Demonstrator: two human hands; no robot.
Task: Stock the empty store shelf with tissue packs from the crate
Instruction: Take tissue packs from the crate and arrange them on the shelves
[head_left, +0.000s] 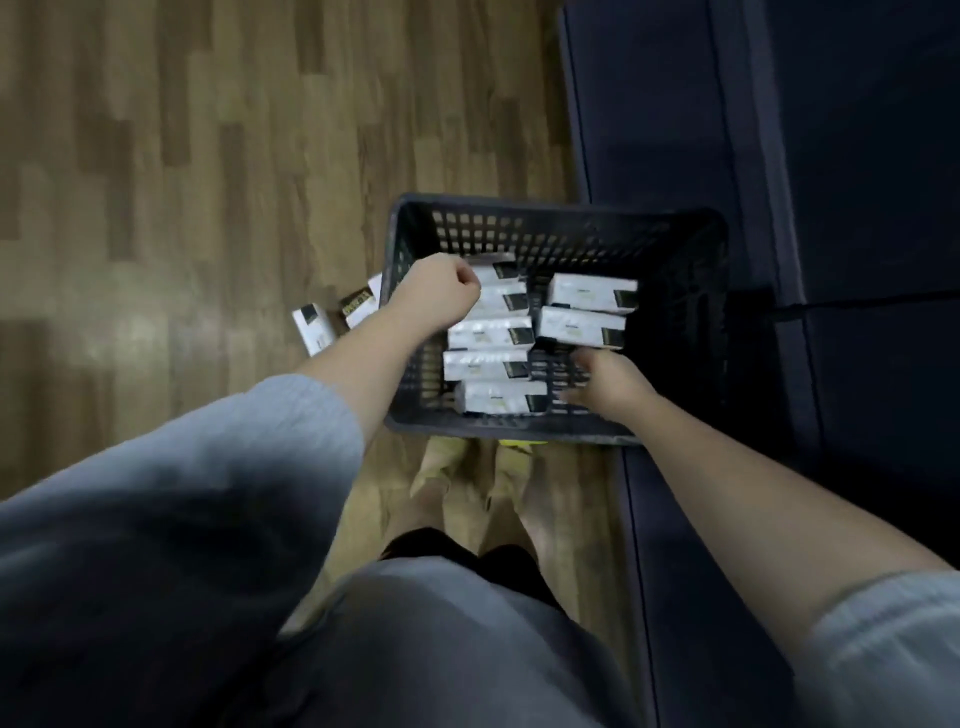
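Observation:
A dark plastic crate (561, 221) stands on the wood floor in front of my feet. Several white tissue packs (488, 332) with dark ends lie stacked inside it, mostly on its left side. My left hand (439, 291) hangs over the crate's left wall with its fingers curled under, its knuckles against the top pack (501, 273). Whether it grips that pack is hidden. My right hand (605, 382) reaches into the crate from the near side with fingers spread, right beside the nearest pack (501, 397).
Loose tissue packs (314, 327) lie on the floor just left of the crate. A dark blue shelf unit (779, 130) runs along the right side, and the crate's right edge is against it. My feet (441, 467) stand just behind the crate.

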